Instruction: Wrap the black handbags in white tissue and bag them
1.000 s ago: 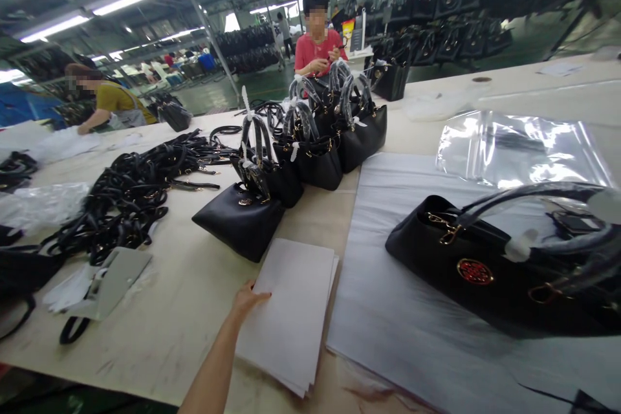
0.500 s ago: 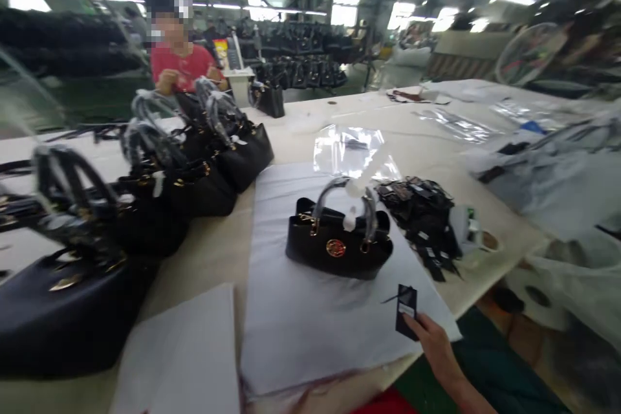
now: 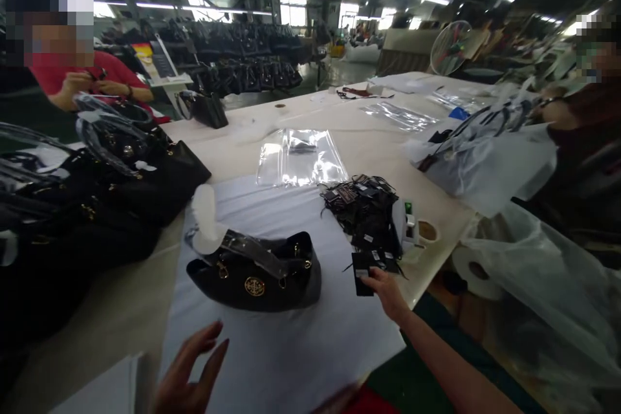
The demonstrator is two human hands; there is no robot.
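A black handbag (image 3: 286, 288) with a round gold emblem stands on a white sheet (image 3: 291, 362), its wrapped handles leaning over the top and a white tag on them. In front of the bag's left part, my left hand (image 3: 191, 369) is raised with thumb and fingers apart, holding nothing. My right hand (image 3: 385, 291) pinches a black hang tag (image 3: 361, 275) with a small pale label, to the right of the bag. Just beyond that hand lies a heap of black tags (image 3: 371, 213); the held one overlaps its near edge.
Black handbags (image 3: 160, 187) crowd the left side. Clear plastic bags (image 3: 303, 162) lie behind the sheet. A tape roll (image 3: 427, 231) sits near the right table edge. One person in red (image 3: 111, 77) is across the table; another person (image 3: 572, 116) at right is beside a plastic-covered bag (image 3: 495, 162).
My view has swung right. My left hand has come into sight before the handbag. The right hand has carried its hang tag to the heap's near edge. The bag's handles have tipped over.
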